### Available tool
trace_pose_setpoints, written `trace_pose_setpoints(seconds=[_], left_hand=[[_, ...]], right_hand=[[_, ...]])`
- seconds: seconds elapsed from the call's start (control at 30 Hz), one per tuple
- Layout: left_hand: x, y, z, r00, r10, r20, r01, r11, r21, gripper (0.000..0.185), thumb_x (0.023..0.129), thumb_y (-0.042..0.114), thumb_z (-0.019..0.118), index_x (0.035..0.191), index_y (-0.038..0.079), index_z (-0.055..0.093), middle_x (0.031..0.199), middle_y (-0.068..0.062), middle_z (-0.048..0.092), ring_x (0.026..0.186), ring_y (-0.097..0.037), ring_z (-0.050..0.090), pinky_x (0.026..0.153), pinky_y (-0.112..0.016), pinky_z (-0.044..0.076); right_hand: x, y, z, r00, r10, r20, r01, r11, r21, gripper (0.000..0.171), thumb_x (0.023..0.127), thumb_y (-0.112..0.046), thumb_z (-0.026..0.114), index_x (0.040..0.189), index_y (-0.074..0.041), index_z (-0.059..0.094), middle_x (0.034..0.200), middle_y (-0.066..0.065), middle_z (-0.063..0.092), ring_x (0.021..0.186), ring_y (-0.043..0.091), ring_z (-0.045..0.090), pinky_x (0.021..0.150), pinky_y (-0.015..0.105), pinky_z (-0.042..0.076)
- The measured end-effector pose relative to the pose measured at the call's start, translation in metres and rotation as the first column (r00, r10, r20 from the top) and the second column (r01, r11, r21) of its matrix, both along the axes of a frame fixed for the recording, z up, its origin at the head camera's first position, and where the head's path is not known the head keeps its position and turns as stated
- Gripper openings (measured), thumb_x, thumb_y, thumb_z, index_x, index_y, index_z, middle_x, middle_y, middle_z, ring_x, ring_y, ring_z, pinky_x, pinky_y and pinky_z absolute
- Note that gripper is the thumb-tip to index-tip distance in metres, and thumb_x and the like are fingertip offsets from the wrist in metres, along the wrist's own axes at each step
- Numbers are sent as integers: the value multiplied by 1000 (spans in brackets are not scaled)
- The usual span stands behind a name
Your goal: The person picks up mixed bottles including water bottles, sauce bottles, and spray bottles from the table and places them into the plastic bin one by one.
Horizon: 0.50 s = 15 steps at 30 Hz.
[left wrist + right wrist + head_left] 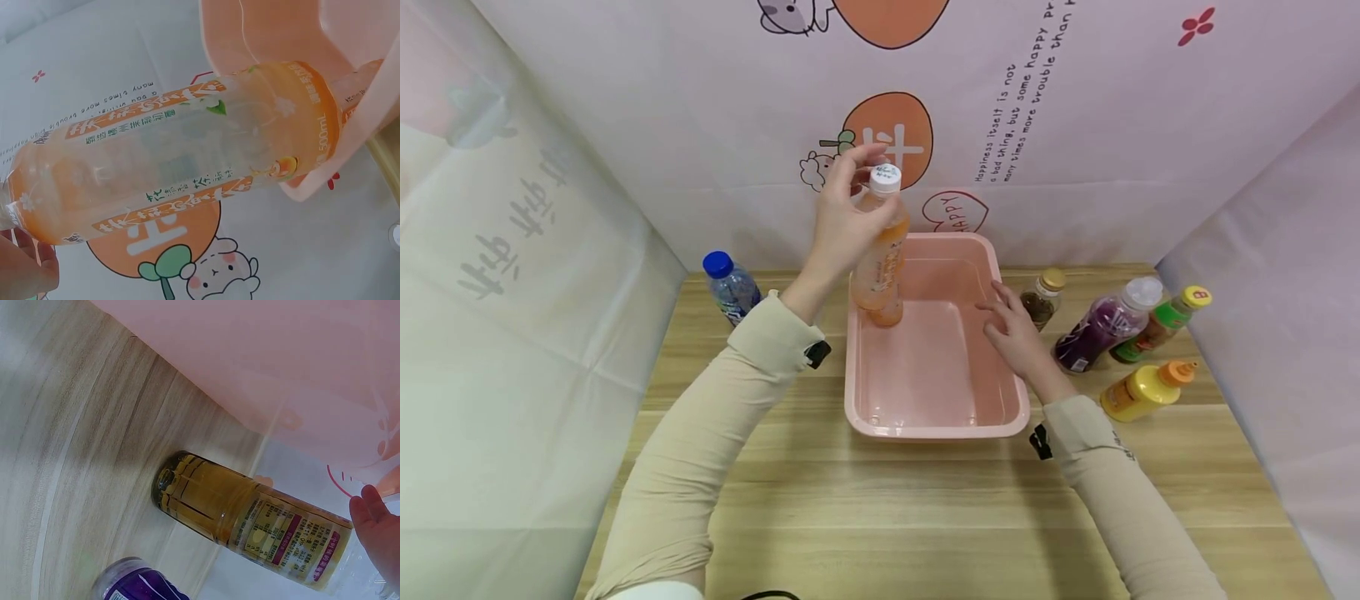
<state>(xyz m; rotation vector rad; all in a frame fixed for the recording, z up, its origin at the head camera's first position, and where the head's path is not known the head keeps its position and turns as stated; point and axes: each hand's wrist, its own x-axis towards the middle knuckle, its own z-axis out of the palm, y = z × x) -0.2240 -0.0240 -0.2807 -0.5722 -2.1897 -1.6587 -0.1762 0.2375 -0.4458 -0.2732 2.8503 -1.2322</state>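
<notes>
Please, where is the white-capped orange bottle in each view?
Head: just above the centre, the bottle in the left hand.
Left wrist: stretched across the middle, its neck at the left edge.
Right wrist: not visible.
Landmark in all: the pink basin, central in head, upper right in left wrist, top right in right wrist.

One pink tub (936, 350) stands on one worktop (880, 533). At the tub is one orange-labelled bottle (880, 262); left of it, one blue-capped bottle (733, 292); right of it, one gold-capped bottle (1041, 303), one purple bottle (1105, 329), one green-labelled bottle (1161, 325) and one yellow squeeze bottle (1138, 392): six bottles altogether. One left hand (842, 227) and one right hand (1017, 335) make two at the tub.
</notes>
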Motion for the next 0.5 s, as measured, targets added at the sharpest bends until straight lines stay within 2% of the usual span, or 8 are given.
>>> trace_pose_setpoints(seconds=[0.13, 0.33, 0.5], left_hand=[[0, 6, -1, 1000, -21, 3, 21, 1000, -10, 49, 83, 2, 65, 129, 4, 51, 125, -14, 54, 109, -21, 52, 95, -21, 40], [-1, 15, -4, 999, -45, -27, 45, 999, -23, 50, 83, 1, 66, 130, 1, 50, 123, -14, 54, 109, -21, 52, 95, -19, 41], [-3, 21, -7, 998, -52, 38, 54, 997, -58, 52, 82, 3, 66, 132, 8, 51, 124, -10, 54, 109, -19, 52, 93, -20, 41]], right_hand=[[0, 0, -1, 1000, -3, -1, 3, 1000, -5, 36, 93, -6, 47, 126, 5, 55, 158, 17, 17, 145, 42, 15, 115, 61, 22], [0, 0, -1, 1000, -6, -10, 6, 1000, -10, 36, 93, -5, 47, 126, 5, 55, 158, 18, 17, 145, 43, 15, 115, 61, 21], [-1, 0, -2, 1000, -2, -9, 2, 1000, -13, 35, 93, -5, 47, 126, 5, 55, 158, 18, 17, 145, 43, 14, 114, 61, 22]])
